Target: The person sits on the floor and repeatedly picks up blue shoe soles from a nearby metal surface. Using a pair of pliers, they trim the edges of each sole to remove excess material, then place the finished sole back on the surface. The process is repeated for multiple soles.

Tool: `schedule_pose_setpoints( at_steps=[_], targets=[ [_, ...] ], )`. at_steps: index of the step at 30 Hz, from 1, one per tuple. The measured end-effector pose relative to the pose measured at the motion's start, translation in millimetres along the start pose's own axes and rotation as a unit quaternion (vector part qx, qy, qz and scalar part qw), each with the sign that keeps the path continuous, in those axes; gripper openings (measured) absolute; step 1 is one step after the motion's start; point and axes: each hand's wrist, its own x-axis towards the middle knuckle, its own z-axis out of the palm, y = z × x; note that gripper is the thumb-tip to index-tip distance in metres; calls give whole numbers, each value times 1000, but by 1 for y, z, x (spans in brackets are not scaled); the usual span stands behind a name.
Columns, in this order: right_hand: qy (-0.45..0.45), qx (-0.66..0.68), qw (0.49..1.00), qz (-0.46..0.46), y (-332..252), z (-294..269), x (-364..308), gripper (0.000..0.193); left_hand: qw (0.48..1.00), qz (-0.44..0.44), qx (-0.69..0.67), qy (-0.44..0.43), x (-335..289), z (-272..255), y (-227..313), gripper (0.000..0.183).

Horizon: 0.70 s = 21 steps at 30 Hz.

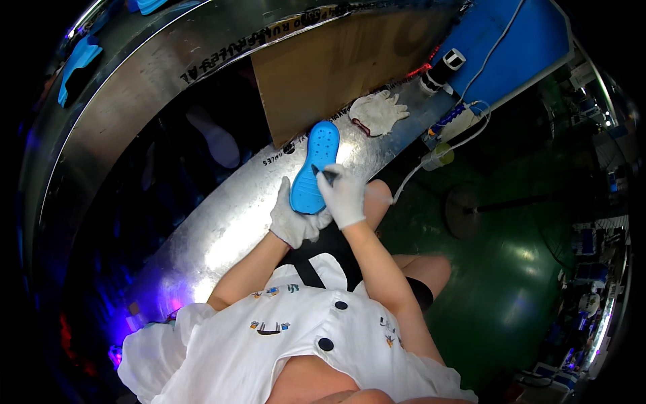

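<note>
A bright blue shoe sole with small holes in its wider front part and ridges towards the heel is held over the metal ledge. My left hand, in a white work glove, grips it by the heel end, thumb along the left edge and fingers underneath. Also gloved in white, my right hand is closed over the sole's right side. From its fingers sticks a short dark pointed tool, its tip at the ridged surface; its exact kind is too small to tell.
Beyond the sole stands a brown cardboard sheet. A loose white glove lies on the metal ledge, near a black cylinder with a white top. A pale sole rests in the dark area leftward. A thin white hose hangs at right.
</note>
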Motion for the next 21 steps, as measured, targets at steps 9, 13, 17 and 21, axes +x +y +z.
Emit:
schedule_pose_setpoints(
  at_steps=[9, 13, 17, 21],
  targets=[
    [79, 70, 994, -21, -42, -91, -6, 5, 983, -49, 30, -177, -26, 45, -22, 76],
    [-14, -20, 964, -266, -78, -92, -19, 15, 992, -21, 29, -124, -31, 55, -34, 82],
    [28, 141, 988, -56, -80, -107, -13, 15, 967, -126, -20, -221, -43, 57, -25, 87],
    [-26, 38, 962, -269, -86, -103, -29, 14, 994, 98, 53, -4, -36, 76, -43, 91]
  ],
)
